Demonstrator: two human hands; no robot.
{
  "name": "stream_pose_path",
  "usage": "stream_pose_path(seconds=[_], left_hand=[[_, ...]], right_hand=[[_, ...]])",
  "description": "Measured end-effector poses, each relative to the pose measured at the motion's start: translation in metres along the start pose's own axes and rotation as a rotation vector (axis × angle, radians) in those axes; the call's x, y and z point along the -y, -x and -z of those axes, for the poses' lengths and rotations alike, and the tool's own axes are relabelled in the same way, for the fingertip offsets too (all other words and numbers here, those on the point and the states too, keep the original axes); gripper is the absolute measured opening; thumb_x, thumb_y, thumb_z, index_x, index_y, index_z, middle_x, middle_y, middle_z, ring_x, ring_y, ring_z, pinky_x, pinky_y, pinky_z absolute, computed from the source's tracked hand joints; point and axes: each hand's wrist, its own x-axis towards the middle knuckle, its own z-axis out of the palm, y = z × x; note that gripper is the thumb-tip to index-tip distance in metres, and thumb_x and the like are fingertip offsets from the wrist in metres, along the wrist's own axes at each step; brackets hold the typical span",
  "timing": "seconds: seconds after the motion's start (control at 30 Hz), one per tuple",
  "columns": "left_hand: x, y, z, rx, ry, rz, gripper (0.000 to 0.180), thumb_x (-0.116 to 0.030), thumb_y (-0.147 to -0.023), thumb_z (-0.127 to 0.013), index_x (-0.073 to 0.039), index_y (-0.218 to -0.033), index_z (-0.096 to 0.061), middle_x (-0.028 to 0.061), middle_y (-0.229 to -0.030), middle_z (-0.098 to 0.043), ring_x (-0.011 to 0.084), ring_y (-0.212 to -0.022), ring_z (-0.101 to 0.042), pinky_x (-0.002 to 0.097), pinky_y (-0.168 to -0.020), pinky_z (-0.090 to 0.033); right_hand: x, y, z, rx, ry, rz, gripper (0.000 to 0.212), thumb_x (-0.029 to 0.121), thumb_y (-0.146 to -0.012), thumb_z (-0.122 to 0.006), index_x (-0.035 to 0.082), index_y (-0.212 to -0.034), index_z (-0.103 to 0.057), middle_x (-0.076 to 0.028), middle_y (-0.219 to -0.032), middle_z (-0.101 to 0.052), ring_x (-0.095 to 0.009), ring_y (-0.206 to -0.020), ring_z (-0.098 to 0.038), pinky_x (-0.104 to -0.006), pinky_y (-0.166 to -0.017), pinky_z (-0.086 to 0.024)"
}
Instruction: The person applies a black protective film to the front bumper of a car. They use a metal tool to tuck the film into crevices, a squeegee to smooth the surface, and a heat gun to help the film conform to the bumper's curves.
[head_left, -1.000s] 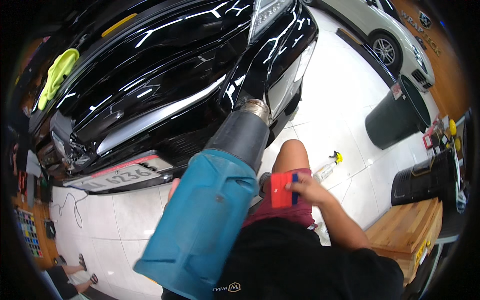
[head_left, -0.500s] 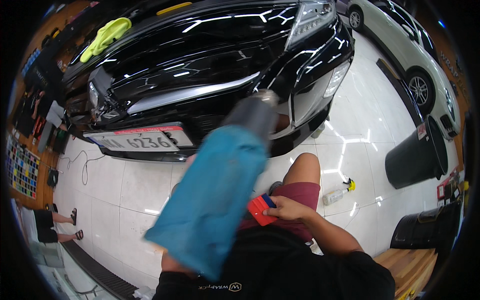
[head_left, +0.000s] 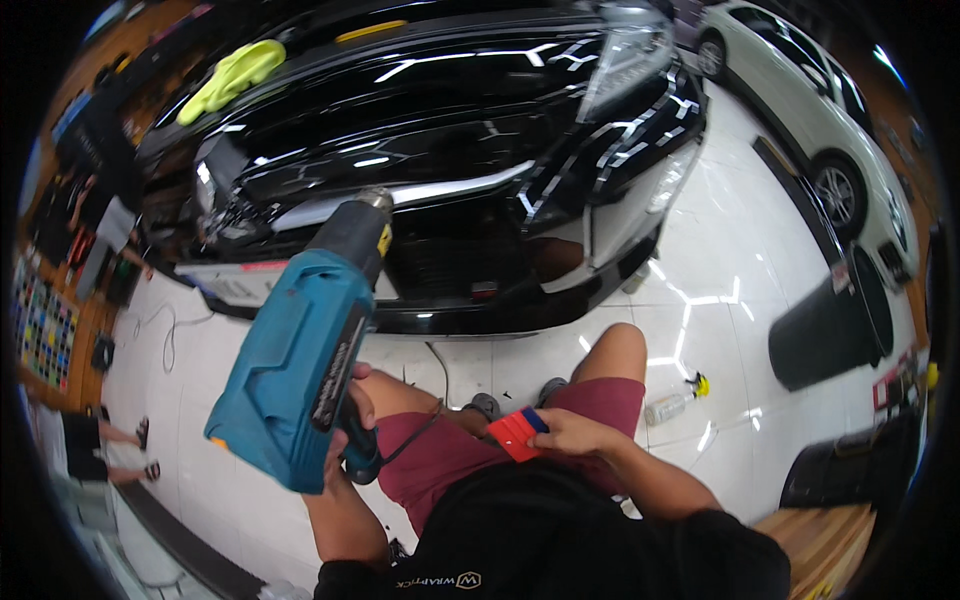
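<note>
My left hand point(head_left: 357, 408) is wrapped round the handle of a teal and black heat gun point(head_left: 290, 345), whose metal nozzle points up toward the front of a glossy black car point(head_left: 440, 130). Partly hidden behind the tool is the car's licence plate point(head_left: 232, 284). In my right hand point(head_left: 575, 432) is a red squeegee point(head_left: 514, 434) with a dark blue edge, pinched between thumb and fingers above my lap. The squeegee is apart from the car. A silver trim strip point(head_left: 465, 183) runs across the car's front, just beyond the nozzle.
A spray bottle point(head_left: 672, 406) with a yellow head lies on the tiled floor at right, near a dark bin point(head_left: 830, 320). A white car point(head_left: 835, 110) is parked behind. A yellow-green cloth point(head_left: 235, 78) rests on the bonnet. Other people stand at far left.
My left hand has swung the heat gun to the left, uncovering the bumper's middle and the power cord. The squeegee has shifted slightly left and down in my right hand.
</note>
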Motion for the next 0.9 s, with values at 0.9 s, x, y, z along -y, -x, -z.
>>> stream_pose_path(seconds=[0.9], left_hand=[[-0.08, -0.077, -0.008, 0.357, 0.045, 0.024, 0.082, -0.026, -0.08, -0.073, 0.015, -0.142, -0.037, 0.0398, -0.136, -0.048, 0.0336, -0.084, -0.065, 0.0338, -0.062, -0.054]], right_hand=[[0.026, -0.018, 0.043, 0.055, -0.07, 0.062, 0.035, 0.011, -0.094, -0.061, 0.002, -0.128, -0.057, -0.009, -0.111, -0.068, -0.017, -0.103, -0.062, -0.0332, -0.094, -0.048]])
